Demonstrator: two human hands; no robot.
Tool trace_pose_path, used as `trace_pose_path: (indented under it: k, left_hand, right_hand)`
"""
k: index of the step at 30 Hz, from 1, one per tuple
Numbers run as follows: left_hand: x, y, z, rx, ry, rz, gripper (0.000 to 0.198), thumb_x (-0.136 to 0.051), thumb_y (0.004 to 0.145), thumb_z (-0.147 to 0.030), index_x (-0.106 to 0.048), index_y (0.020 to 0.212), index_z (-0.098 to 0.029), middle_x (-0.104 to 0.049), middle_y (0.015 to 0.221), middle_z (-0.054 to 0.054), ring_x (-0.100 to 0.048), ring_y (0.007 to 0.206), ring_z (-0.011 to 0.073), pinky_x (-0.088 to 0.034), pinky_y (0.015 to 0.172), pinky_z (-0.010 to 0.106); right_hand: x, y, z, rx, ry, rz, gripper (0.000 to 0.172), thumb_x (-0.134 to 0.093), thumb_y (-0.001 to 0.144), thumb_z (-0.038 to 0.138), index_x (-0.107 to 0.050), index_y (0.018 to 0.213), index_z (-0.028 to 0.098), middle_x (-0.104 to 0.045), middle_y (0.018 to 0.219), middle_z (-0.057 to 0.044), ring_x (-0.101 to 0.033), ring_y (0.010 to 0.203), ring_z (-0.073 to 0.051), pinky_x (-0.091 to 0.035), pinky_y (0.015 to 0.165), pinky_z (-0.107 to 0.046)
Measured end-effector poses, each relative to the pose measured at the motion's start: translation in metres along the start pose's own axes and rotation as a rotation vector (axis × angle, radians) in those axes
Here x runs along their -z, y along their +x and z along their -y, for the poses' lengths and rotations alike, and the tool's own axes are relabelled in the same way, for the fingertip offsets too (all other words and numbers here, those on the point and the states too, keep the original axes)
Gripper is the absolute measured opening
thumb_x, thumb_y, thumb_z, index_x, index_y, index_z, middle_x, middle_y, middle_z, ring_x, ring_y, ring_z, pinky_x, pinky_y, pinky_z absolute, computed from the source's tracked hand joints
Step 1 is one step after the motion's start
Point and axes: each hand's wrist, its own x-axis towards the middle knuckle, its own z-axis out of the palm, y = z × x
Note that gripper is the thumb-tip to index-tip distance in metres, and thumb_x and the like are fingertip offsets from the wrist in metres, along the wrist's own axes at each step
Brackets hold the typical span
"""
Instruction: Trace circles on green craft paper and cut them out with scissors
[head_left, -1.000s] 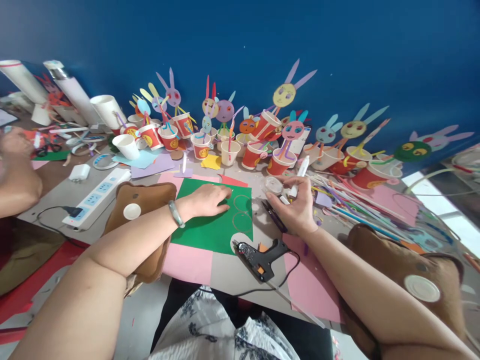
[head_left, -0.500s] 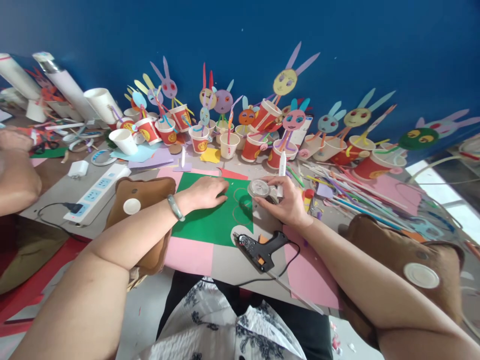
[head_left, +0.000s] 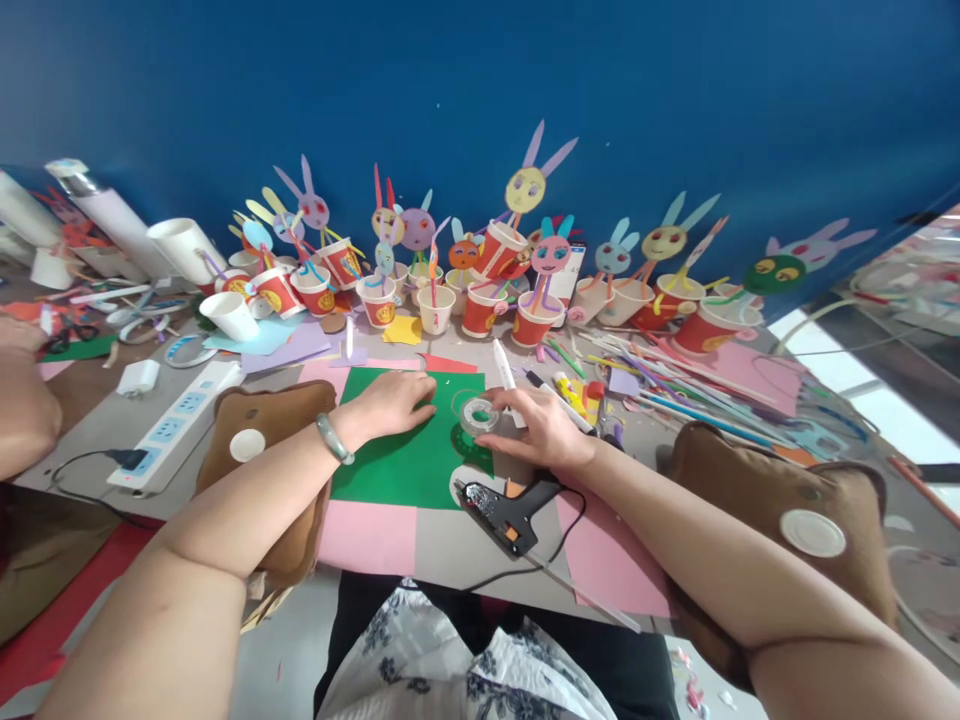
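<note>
My left hand (head_left: 390,405) lies on a sheet of green paper (head_left: 401,470), fingers loosely stretched and holding nothing. My right hand (head_left: 544,428) grips a clear tape roll (head_left: 478,416) at the right part of the sheet. A white marker (head_left: 505,366) stands up from between the fingers of the same hand. Drawn circle outlines show on the paper around the roll, partly hidden by it. Just below my right hand lies a black hot glue gun (head_left: 502,512), its nozzle over the lower right of the green sheet.
Red and white paper cups (head_left: 536,320) with paper rabbit heads line the wall. A power strip (head_left: 176,425) and a brown pouch (head_left: 259,440) are at left. Straws and sticks (head_left: 697,385) and another brown pouch (head_left: 780,520) are at right. Another person's arm (head_left: 26,400) reaches in.
My right hand has brought the tape roll and marker left and down over the drawn circles; the roll is flatter now. My left hand stays on the paper. The camera view has shifted.
</note>
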Motion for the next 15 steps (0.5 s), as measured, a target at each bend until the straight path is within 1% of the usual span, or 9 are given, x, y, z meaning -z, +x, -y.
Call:
trace_pose_path:
  k: [4,7,9,11,13,15]
  left_hand:
    - [0.0004,-0.0004,-0.0006,0.004,0.003,-0.005,0.018,-0.055,0.093,-0.035,-0.06,0.089,-0.018,-0.067,0.087,0.006,-0.062,0.078,0.0216,-0.039,0.065,0.032]
    - [0.0007,-0.0005,-0.0013,0.002,-0.009,-0.002,0.017,-0.056,0.093,-0.034,-0.061,0.089,-0.018,-0.067,0.088,0.006,-0.062,0.078,0.0212,-0.041,0.066,0.032]
    - [0.0007,-0.0004,-0.0018,0.012,-0.021,-0.003,0.017,-0.057,0.092,-0.033,-0.061,0.089,-0.018,-0.068,0.089,0.006,-0.063,0.08,0.0214,-0.042,0.068,0.032]
    - [0.0004,0.0,-0.0019,0.033,-0.033,-0.019,0.015,-0.056,0.092,-0.031,-0.062,0.088,-0.018,-0.069,0.089,0.007,-0.063,0.081,0.0218,-0.042,0.069,0.032]
    - [-0.0001,0.0008,-0.0015,0.058,-0.043,-0.045,0.014,-0.054,0.091,-0.028,-0.062,0.086,-0.018,-0.07,0.086,0.007,-0.064,0.08,0.0221,-0.043,0.07,0.033]
    - [-0.0006,0.0017,-0.0008,0.082,-0.047,-0.07,0.013,-0.053,0.089,-0.023,-0.063,0.083,-0.018,-0.07,0.083,0.007,-0.064,0.077,0.0224,-0.044,0.07,0.033]
  right_hand:
    - [-0.0012,-0.0009,0.0002,0.039,-0.019,0.006,0.037,-0.071,0.087,0.05,-0.053,0.104,0.023,-0.074,0.102,-0.011,-0.073,0.087,-0.024,-0.058,0.071,-0.037]
    - [-0.0015,-0.0012,0.0001,0.064,-0.025,0.006,0.036,-0.072,0.087,0.05,-0.053,0.103,0.024,-0.074,0.106,-0.011,-0.073,0.093,-0.025,-0.059,0.075,-0.038]
    - [-0.0012,-0.0011,0.0,0.05,-0.036,-0.033,0.035,-0.073,0.086,0.048,-0.053,0.103,0.024,-0.074,0.111,-0.012,-0.072,0.097,-0.026,-0.059,0.079,-0.04]
    - [-0.0002,-0.0002,-0.0001,-0.008,-0.042,-0.134,0.035,-0.074,0.085,0.045,-0.051,0.103,0.025,-0.072,0.116,-0.013,-0.071,0.102,-0.028,-0.057,0.084,-0.043]
    - [0.0015,0.0018,0.0001,-0.119,-0.025,-0.288,0.035,-0.074,0.085,0.04,-0.049,0.104,0.025,-0.071,0.12,-0.014,-0.069,0.108,-0.029,-0.055,0.088,-0.045]
    - [0.0036,0.0049,0.0005,-0.245,0.006,-0.435,0.037,-0.073,0.083,0.037,-0.045,0.105,0.026,-0.07,0.12,-0.013,-0.068,0.106,-0.028,-0.053,0.088,-0.045]
